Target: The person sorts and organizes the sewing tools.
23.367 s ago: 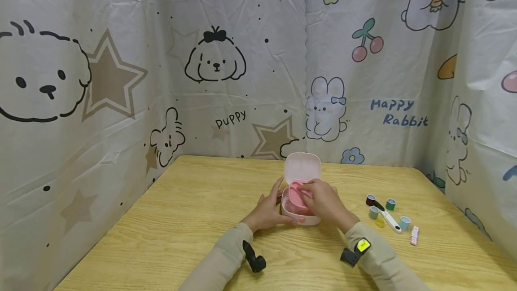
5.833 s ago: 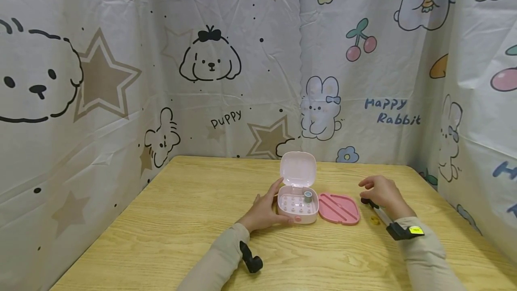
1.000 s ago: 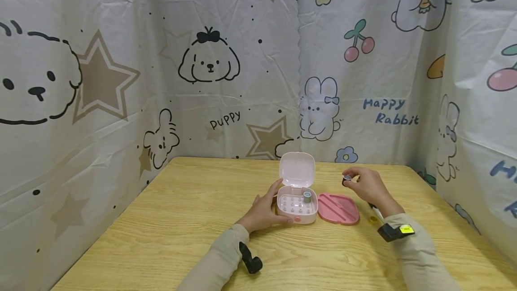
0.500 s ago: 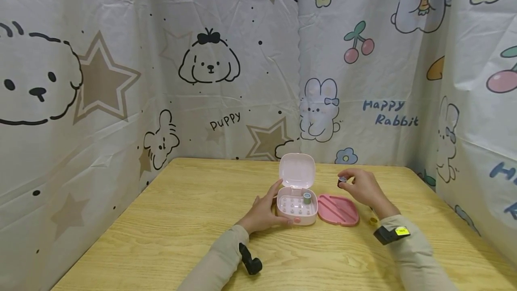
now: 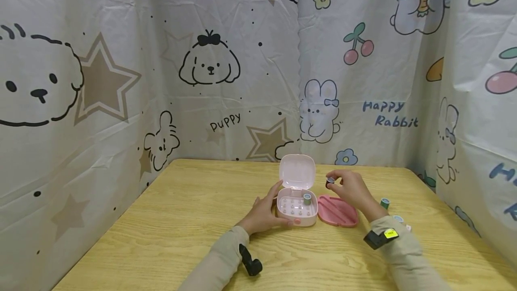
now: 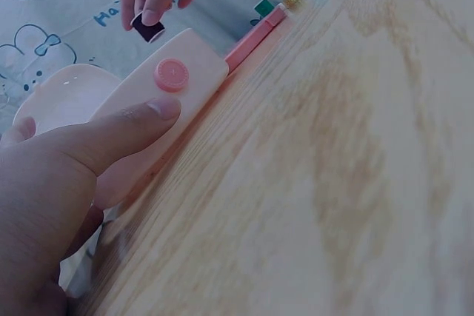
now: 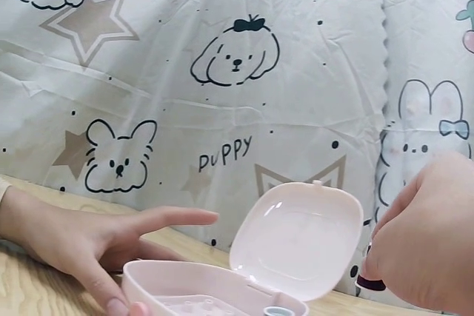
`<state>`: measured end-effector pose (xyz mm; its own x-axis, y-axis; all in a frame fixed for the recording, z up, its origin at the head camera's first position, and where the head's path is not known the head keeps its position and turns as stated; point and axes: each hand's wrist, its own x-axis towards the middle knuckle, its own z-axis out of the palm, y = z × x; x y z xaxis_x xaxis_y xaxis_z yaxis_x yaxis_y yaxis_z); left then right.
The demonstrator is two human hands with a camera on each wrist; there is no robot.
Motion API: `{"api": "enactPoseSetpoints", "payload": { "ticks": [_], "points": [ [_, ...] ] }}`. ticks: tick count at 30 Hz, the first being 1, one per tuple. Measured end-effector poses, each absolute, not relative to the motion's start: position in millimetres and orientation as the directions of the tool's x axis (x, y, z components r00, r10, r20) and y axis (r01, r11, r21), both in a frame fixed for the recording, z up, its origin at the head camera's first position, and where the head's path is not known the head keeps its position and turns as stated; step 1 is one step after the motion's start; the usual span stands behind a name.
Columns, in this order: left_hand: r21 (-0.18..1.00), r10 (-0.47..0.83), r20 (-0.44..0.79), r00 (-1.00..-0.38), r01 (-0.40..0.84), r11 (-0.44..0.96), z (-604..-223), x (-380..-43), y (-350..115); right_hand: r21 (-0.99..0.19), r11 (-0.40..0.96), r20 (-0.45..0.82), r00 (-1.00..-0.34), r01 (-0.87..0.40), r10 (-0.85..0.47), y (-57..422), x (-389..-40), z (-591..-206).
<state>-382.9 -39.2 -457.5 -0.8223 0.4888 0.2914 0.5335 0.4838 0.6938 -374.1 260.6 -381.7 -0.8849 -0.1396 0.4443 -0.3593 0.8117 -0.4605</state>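
My left hand [image 5: 262,212] holds the pale pink sewing box [image 5: 285,220] from its left side. In the left wrist view the thumb lies on the front wall, close to the round pink button [image 6: 172,75]. The lid [image 5: 297,172] stands raised, and small pegs line the inside. One grey-green thread spool [image 5: 307,199] stands at the right inside. Right of the box, my right hand [image 5: 355,190] pinches a dark thread spool [image 5: 330,183] in the air between thumb and fingers, above the far side of the pink tray [image 5: 339,214].
The pink tray lies flat against the box's right side. Beyond my right wrist are a green spool [image 5: 385,203] and a light blue spool [image 5: 398,219]. A small pale item [image 5: 409,227] is mostly hidden by the sleeve. A printed curtain [image 5: 242,102] surrounds the wooden table.
My right hand has carried the dark spool leftward from right of the tray, nearer the box. The green and light blue spools have come into view behind the wrist. My left hand has stayed put.
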Motion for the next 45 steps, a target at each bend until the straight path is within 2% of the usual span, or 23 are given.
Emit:
{"api": "enactPoseSetpoints", "payload": {
  "ticks": [25,37,45],
  "points": [
    [0.697,0.495,0.294,-0.818,0.538,0.475,-457,-381,-41,-0.424,0.749,0.541,-0.806,-0.509,-0.241,217,-374,-399],
    [0.687,0.496,0.301,-0.814,0.546,0.479,-458,-382,-41,-0.497,0.735,0.475,-0.854,-0.461,-0.214,197,-377,-409],
    [0.684,0.503,0.308,-0.807,0.556,0.473,-456,-381,-40,-0.466,0.778,0.452,-0.869,-0.421,-0.200,189,-376,-414]
  ]
}}
